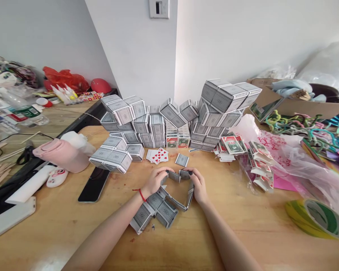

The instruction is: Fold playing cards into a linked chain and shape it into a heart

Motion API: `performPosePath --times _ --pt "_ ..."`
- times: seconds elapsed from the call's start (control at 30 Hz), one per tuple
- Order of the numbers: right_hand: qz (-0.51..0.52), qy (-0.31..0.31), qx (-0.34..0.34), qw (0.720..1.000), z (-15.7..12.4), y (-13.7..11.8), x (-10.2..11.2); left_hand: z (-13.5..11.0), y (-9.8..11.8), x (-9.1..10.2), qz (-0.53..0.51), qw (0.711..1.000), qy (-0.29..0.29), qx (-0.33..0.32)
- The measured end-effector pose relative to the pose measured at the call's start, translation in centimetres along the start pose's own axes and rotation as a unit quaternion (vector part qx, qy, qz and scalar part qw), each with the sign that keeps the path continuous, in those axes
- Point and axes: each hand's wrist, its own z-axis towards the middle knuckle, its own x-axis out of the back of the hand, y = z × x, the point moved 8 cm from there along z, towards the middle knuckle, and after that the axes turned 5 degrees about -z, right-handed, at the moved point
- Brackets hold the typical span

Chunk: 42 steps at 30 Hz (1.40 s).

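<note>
My left hand [155, 181] and my right hand [197, 183] both pinch a ring of folded playing cards [177, 190] that rests on the wooden table [228, 233]. The cards show grey patterned backs. Each hand has its fingers closed on the ring's upper edge, left and right. A red string circles my left wrist. More joined card pieces [154, 212] trail from the ring toward me. A small fan of face-up red cards [157, 155] and one loose face-down card [182, 159] lie just beyond my hands.
A wall of stacked card blocks [172, 120] stands at the back. Card packs [233, 145] and plastic bags [285, 158] lie right, with a tape roll [319, 218]. At the left are a black phone [94, 183], a pink bottle [62, 153] and clutter.
</note>
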Motion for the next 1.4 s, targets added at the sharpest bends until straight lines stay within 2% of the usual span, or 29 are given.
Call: performPosePath --times 0.2,0.3,0.37,0.47,0.6,0.67,0.87,1.13,1.4 --pt "-0.016 0.093 0.07 0.993 -1.8 -1.2 0.0 -0.6 -0.1 1.9 0.015 0.989 0.143 -0.026" --pt "-0.064 0.105 0.082 0.989 -2.6 -1.6 -0.6 -0.6 -0.8 2.3 0.007 0.984 0.18 -0.014" --pt "-0.084 0.1 0.078 0.988 -2.6 -1.6 -1.0 -0.3 -1.2 2.2 -0.003 0.985 0.174 0.002" --pt "-0.082 0.087 0.054 0.991 -2.1 -1.0 -1.1 0.0 -1.1 2.1 -0.023 0.99 0.135 0.018" --pt "-0.051 0.071 0.023 0.996 -1.3 -0.2 -0.7 -0.2 0.0 1.4 -0.067 0.998 0.01 0.001" --pt "-0.026 0.073 0.017 0.997 -1.0 0.1 -0.4 -0.5 0.2 1.2 -0.068 0.997 -0.032 0.003" --pt "-0.006 0.088 -0.008 0.996 -0.4 0.8 0.3 -0.7 -0.2 1.3 -0.055 0.998 -0.007 -0.013" --pt "0.011 0.096 -0.052 0.994 0.0 1.7 1.5 -0.5 -1.2 0.8 -0.029 0.999 -0.011 0.013" --pt "0.016 0.138 -0.04 0.99 -0.1 1.1 1.9 -0.1 -1.0 1.3 0.005 0.999 0.053 0.006"
